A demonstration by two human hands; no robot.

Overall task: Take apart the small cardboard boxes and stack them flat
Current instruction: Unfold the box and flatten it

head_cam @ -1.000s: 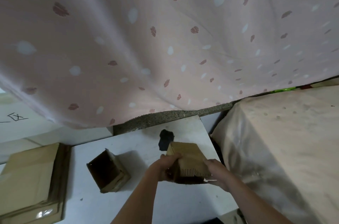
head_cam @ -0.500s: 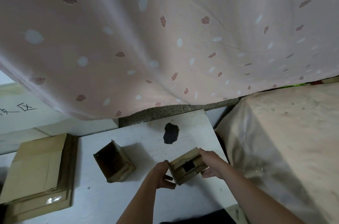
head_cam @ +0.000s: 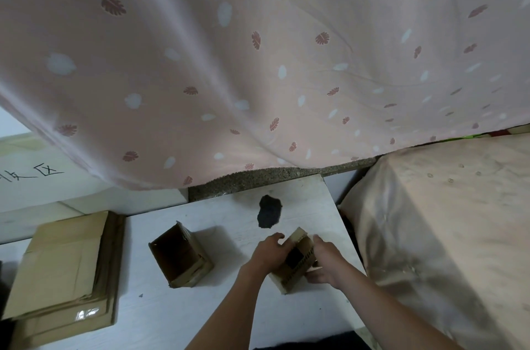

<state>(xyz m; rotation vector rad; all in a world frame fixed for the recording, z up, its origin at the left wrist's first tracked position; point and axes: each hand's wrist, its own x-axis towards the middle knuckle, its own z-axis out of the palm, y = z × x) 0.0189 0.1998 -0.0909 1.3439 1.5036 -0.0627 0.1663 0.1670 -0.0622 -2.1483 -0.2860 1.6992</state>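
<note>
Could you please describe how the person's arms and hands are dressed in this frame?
Both forearms are bare with no sleeves in view. The left hand and right hand wear no gloves, and no watch, ring or bracelet shows on either wrist.

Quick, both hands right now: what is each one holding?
Left hand: curled on the left side of the small brown cardboard box, holding it.
Right hand: its grip is on the same box's right side.
</note>
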